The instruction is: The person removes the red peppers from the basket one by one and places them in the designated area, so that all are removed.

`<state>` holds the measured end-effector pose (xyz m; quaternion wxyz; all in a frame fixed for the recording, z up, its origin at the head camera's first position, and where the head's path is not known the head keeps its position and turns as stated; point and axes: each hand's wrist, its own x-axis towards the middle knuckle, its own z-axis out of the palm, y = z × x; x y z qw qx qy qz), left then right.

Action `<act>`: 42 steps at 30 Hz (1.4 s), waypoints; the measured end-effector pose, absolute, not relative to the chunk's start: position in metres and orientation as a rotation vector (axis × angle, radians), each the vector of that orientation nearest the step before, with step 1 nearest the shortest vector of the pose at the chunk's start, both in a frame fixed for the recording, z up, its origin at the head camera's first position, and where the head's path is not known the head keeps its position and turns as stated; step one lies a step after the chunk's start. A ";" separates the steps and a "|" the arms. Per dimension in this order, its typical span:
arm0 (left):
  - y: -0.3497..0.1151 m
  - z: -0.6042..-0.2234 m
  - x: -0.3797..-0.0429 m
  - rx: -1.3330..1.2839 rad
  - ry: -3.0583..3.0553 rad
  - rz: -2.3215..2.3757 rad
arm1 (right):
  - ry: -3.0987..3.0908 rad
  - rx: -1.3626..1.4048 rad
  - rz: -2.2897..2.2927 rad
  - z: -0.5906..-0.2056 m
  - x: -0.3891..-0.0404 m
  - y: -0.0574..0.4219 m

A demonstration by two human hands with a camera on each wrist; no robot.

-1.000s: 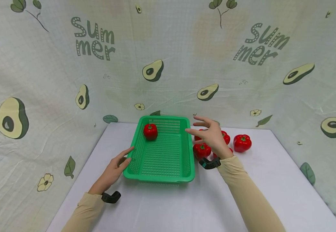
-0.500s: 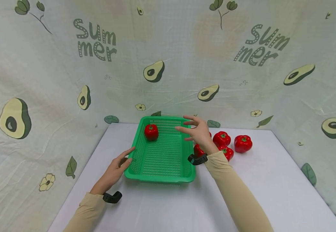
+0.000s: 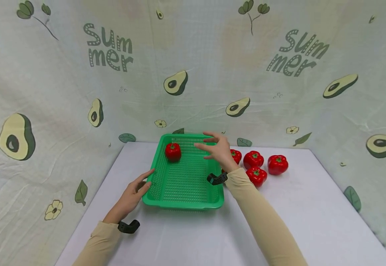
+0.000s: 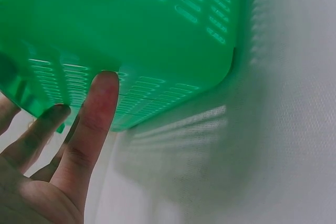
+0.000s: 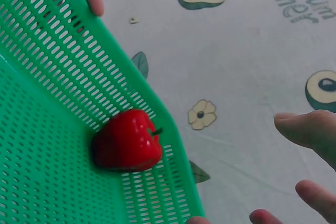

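A green perforated plastic basket [image 3: 183, 204] stands on the white table, one red bell pepper [image 3: 173, 152] in its far left corner. My left hand [image 3: 130, 196] rests against the basket's left side. In the left wrist view, its extended fingers [image 4: 93, 114] touch the outer wall from outside. My right hand [image 3: 217, 149] hovers over the basket's right rim, fingers spread and holding nothing. The right wrist view shows the same bell pepper [image 5: 128, 140] lying tilted against the basket wall, apart from the right hand's fingers [image 5: 310, 129].
To the right of the basket sit several more red bell peppers [image 3: 253, 160] on the table [image 3: 299, 207], one partly hidden behind the right wrist. A cloth [image 3: 206, 55] printed with avocados hangs behind and at both sides.
My right hand has moved left from above the loose bell peppers to over the basket's right rim, uncovering more of them. The left hand and the basket have hardly moved.
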<state>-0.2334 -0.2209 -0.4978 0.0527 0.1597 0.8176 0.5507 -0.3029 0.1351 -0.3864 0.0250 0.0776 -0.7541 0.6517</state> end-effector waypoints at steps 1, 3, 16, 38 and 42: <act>-0.221 -0.498 -0.233 0.485 2.486 1.672 | -2.329 0.244 2.017 -0.388 -0.305 0.134; -0.221 -0.498 -0.233 0.481 2.486 1.669 | -2.325 0.243 2.025 -0.392 -0.308 0.131; -0.221 -0.500 -0.233 0.476 2.484 1.675 | -2.353 0.247 2.067 -0.409 -0.326 0.110; -0.222 -0.499 -0.231 0.508 2.506 1.691 | -2.410 0.096 2.103 -0.427 -0.345 0.078; -0.220 -0.498 -0.232 0.522 2.490 1.703 | -2.414 0.088 2.101 -0.428 -0.347 0.073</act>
